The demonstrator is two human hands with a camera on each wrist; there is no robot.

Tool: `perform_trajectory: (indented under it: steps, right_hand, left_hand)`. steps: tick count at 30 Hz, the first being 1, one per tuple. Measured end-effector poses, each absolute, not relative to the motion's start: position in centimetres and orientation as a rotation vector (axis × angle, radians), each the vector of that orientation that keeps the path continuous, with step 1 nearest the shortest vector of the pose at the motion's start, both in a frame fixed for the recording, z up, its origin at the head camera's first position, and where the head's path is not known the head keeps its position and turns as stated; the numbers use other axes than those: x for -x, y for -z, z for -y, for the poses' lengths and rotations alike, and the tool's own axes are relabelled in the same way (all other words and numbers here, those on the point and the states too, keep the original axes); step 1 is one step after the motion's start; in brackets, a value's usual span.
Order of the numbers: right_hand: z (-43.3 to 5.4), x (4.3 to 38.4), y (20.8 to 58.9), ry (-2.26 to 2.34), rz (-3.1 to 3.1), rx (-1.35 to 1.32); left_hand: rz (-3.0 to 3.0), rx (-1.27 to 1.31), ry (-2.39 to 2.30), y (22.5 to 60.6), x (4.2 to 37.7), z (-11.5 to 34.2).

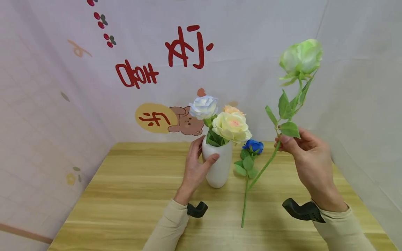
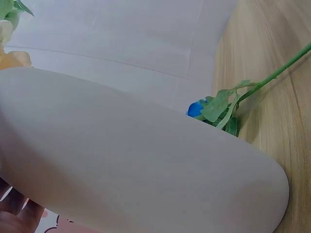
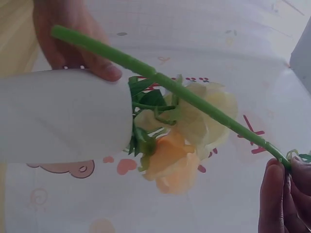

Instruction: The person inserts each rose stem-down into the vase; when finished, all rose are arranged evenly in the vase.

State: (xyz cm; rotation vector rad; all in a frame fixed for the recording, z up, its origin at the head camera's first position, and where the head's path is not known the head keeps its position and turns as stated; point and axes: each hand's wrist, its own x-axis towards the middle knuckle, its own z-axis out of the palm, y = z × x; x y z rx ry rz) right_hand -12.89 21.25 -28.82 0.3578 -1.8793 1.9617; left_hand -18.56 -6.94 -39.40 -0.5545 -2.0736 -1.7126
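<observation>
My left hand (image 1: 196, 169) grips the upper left side of a white vase (image 1: 220, 167), thumb across its front. The vase stands upright on the table and holds a pale blue rose (image 1: 204, 107), a cream rose (image 1: 231, 127) and a peach rose (image 3: 172, 162). To the right, my right hand (image 1: 311, 158) pinches the stem of a pale green rose (image 1: 301, 57) between thumb and fingers. Its bloom is up high, and the bare lower stem (image 3: 116, 58) slants down toward the vase side. A blue rose (image 1: 253, 146) lies on the table just right of the vase.
The wood-grain table (image 1: 125, 195) ends at a white cloth backdrop (image 1: 251, 45) printed with red characters and a bear (image 1: 188, 123). More pale cloth (image 1: 370, 104) hangs along the right side. A dark wrist-worn device (image 1: 303, 210) sits on each forearm.
</observation>
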Motion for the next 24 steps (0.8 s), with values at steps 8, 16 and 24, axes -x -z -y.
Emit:
perform_trajectory:
  steps: [8, 16, 24]
  right_hand:
    - [-20.0, 14.4, 27.8, -2.181, 1.514, -0.477]
    - [-19.1, 16.5, 26.7, -2.247, 1.195, -0.393]
    - [-18.3, 17.9, 26.2, -2.273, 1.037, -0.392]
  left_hand:
    - [2.067, 0.564, 1.731, 39.7, 18.5, 7.1]
    - [2.077, 0.554, 1.713, 39.5, 18.5, 7.0]
    - [2.089, 0.545, 1.708, 39.3, 18.2, 6.9]
